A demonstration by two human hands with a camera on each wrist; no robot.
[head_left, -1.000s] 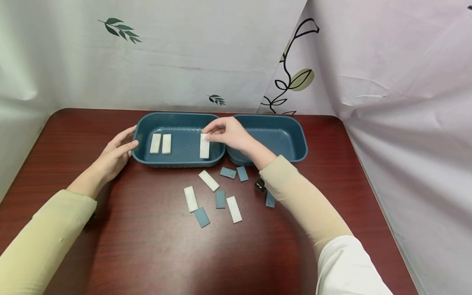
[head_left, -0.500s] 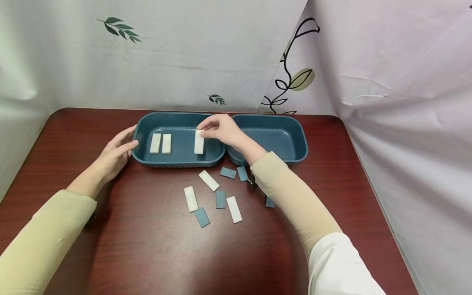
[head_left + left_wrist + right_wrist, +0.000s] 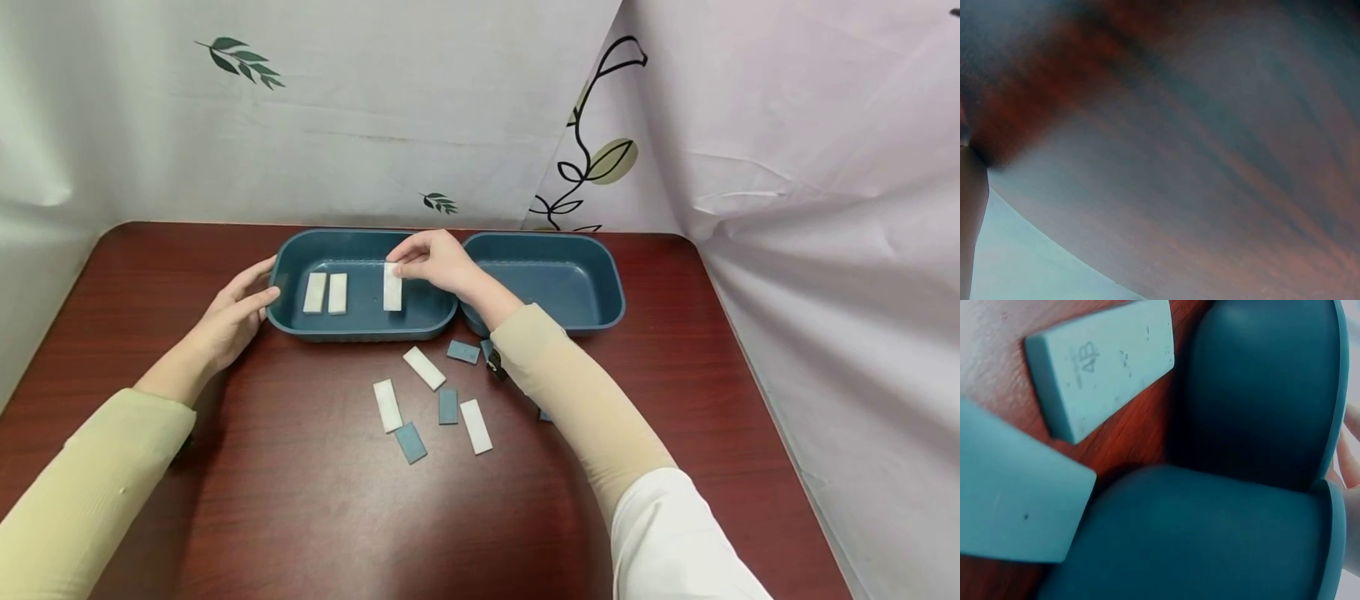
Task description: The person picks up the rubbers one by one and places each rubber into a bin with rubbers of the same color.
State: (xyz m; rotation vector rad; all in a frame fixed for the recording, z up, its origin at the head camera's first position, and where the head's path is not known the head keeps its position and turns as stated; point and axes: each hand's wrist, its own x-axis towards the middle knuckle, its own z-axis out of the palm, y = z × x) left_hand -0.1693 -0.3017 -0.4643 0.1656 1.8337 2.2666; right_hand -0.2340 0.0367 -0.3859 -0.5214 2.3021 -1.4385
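Observation:
My right hand [image 3: 438, 262] pinches a white eraser [image 3: 392, 287] by its upper end, held upright over the left blue tray [image 3: 360, 336]. Two white erasers lie side by side in that tray, the left one [image 3: 315, 292] close beside the other [image 3: 337, 293]. At the tray's left end my left hand [image 3: 236, 312] rests against the outer wall, fingers extended and thumb at the rim. In the right wrist view a blue eraser [image 3: 1107, 362] marked 4B lies on the table beside the trays; fingers show at the right edge. The left wrist view is mostly blurred.
A second blue tray [image 3: 585, 325] stands against the first on its right, partly behind my right forearm. In front of both, white erasers [image 3: 424, 367] and several blue erasers [image 3: 447, 407] lie scattered on the dark red table [image 3: 315, 517]. A printed cloth [image 3: 360, 125] hangs behind.
My right hand has moved left over the left tray with the white eraser in its pinch. The left hand has stayed at the tray's left end.

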